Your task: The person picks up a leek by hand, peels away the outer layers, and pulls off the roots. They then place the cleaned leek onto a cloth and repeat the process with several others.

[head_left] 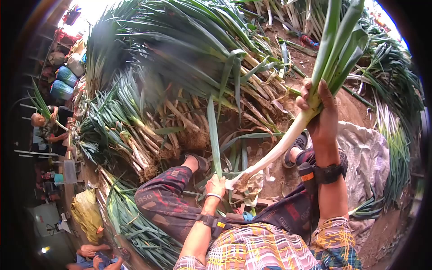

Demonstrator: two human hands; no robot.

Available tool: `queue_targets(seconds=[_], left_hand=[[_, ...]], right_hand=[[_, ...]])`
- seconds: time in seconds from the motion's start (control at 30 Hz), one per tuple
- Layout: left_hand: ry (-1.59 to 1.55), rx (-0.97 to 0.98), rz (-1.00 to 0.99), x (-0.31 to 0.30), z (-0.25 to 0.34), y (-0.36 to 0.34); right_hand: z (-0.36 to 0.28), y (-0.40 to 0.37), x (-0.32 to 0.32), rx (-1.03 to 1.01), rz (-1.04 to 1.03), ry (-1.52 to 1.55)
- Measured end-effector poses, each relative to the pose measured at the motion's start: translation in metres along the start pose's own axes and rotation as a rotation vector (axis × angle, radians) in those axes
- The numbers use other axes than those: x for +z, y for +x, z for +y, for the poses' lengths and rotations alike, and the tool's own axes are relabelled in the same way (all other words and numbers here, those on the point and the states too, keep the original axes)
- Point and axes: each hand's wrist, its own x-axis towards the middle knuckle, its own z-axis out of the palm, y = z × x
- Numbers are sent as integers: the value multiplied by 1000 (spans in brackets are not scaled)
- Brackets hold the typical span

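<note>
In the head view my right hand (320, 108) is raised at the right, its fingers wrapped round a leek (290, 137) where the white shaft turns into green leaves. The leaves rise to the top edge, and the shaft slants down to the left. At its lower end my left hand (216, 186) is closed on a long green leaf (213, 130) that stands up from the fingers. The leek's pale root end sits right beside my left fingertips. Below them, trimmed leaves and scraps lie between my legs.
A large heap of leeks (180, 49) with roots attached lies ahead. More leeks (139, 225) are at lower left, and stripped leeks (391, 130) are stacked at right. A whitish woven sack (364, 157) lies beside my right arm. Other people (51, 121) sit at far left and lower left.
</note>
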Motion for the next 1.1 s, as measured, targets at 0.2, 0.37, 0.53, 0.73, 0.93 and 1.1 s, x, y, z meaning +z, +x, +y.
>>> queue_targets(seconds=[0.2, 0.37, 0.53, 0.73, 0.93, 1.1], left_hand=[[-139, 301, 145, -28, 19, 4], [-924, 622, -425, -70, 102, -32], [-1056, 468, -707, -95, 115, -48], [-809, 567, -475, -107, 94, -61], [-843, 2, 48, -105, 20, -66], [-778, -144, 252, -92, -21, -40]], right_hand=[[-15, 12, -23, -31, 63, 73], [-17, 16, -37, 9, 57, 246], [-19, 9, -12, -54, 228, 179], [-25, 17, -38, 90, -36, 394], [-48, 28, -53, -96, 152, 142], [-46, 25, -51, -182, 285, 35]])
